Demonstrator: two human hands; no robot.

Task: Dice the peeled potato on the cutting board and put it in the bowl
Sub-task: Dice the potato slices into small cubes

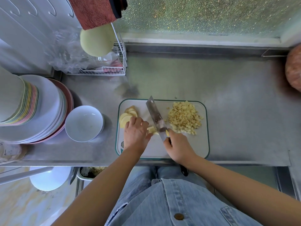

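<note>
Pale yellow potato strips [152, 130]: a short bundle on the white plastic cutting board with green rim [156, 150], left of its middle, touching the blade. Left hand [136, 132]: fingers curled down over the strips, thumb at their near side, pinning them to the board. Right hand [177, 145]: fingers clamped round the dark handle of the broad steel cleaver [154, 115], whose blade runs from the board's near middle towards its far edge, just right of the left knuckles. Round potato slices [128, 114]: fanned along the board's left edge, partly under the left hand, not yet cut down. Heap of small potato cubes [184, 118]: on the board's right half. White round bowl [101, 119]: on the steel bench [228, 88] just left of the board, holding nothing. Stack of pastel plates [48, 111]: further left, beside the bowl. Step in hand, by my reckoning: cross-cutting strips into dice. It would go best with fingertips tucked behind the knuckles, the bundle kept tight, and even cuts matching the heap's cube size.
</note>
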